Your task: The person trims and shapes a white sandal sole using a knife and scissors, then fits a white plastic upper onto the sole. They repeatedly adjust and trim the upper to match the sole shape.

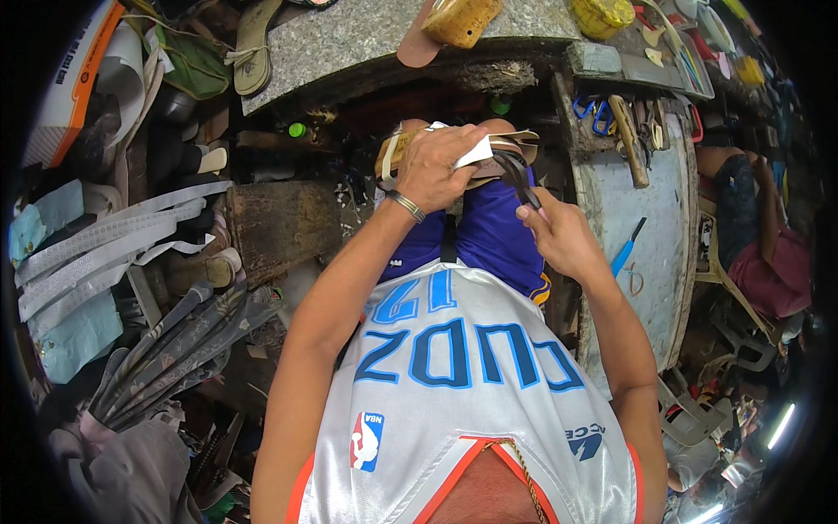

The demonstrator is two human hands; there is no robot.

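My left hand (439,166) presses down on a tan sandal sole (394,150) resting on my knees, with a white piece of paper or cloth (474,155) under the fingers. A metal bracelet circles that wrist. My right hand (559,234) pinches a dark strap (515,175) that runs up to the sandal's front end. The far side of the sandal is hidden under my left hand.
A grey worktable (650,210) on my right holds a wooden-handled hammer (630,131), blue-handled scissors (592,112) and a blue tool (626,251). A stone slab (349,39) ahead carries a sandal and a wooden block. Strap strips (96,253) pile at left. Another person (759,236) sits at right.
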